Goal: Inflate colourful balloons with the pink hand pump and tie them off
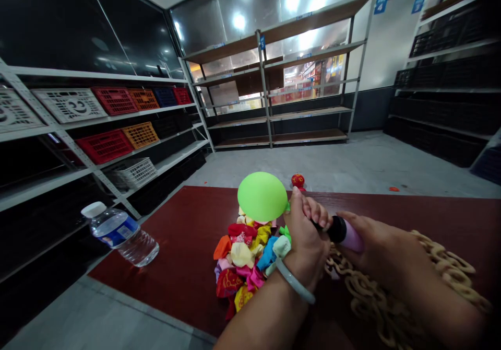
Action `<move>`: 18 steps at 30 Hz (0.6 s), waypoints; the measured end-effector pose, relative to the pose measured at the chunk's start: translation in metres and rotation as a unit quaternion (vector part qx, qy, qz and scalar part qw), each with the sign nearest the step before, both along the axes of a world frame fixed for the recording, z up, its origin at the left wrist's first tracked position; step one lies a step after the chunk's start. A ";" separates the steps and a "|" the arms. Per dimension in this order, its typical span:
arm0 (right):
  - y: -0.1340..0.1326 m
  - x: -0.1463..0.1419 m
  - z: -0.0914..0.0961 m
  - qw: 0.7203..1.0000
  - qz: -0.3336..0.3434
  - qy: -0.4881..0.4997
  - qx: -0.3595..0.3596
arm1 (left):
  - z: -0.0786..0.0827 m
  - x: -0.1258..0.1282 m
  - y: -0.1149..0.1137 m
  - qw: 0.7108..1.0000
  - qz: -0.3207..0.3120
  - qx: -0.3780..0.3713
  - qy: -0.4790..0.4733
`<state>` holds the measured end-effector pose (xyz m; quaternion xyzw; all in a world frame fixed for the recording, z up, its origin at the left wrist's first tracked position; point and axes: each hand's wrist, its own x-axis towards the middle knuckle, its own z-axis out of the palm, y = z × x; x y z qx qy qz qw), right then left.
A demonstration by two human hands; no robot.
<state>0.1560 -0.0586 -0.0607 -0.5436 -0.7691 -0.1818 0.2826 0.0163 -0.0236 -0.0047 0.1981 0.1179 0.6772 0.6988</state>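
Apparently inflating: left grip clutching green balloon and pump, right grip round pump's lilac end; next likely needs steady strokes.

hands: both bare | left wrist: one smooth, rounded, pale grey-green bangle | forearms: uncovered

A white 4 stood on a blue sign just right of the back rack's top. Farther right of that rack, a second blue sign bore a numeral, perhaps 3. A blue plate on the rack's middle post carried a blurred digit. Print on the rack's edge labels, and on a bottle's label in front and left of it, was illegible.
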 end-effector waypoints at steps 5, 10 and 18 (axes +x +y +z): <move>0.006 -0.001 0.002 1.000 0.010 -0.010 0.010 | 0.010 -0.019 0.009 1.000 0.015 0.012 0.000; 0.012 0.022 -0.001 1.000 -0.013 -0.020 0.008 | 0.023 -0.056 0.026 0.998 0.066 0.012 -0.016; 0.016 0.048 -0.004 0.997 -0.055 -0.056 -0.025 | 0.019 -0.072 0.042 0.994 0.105 0.005 -0.044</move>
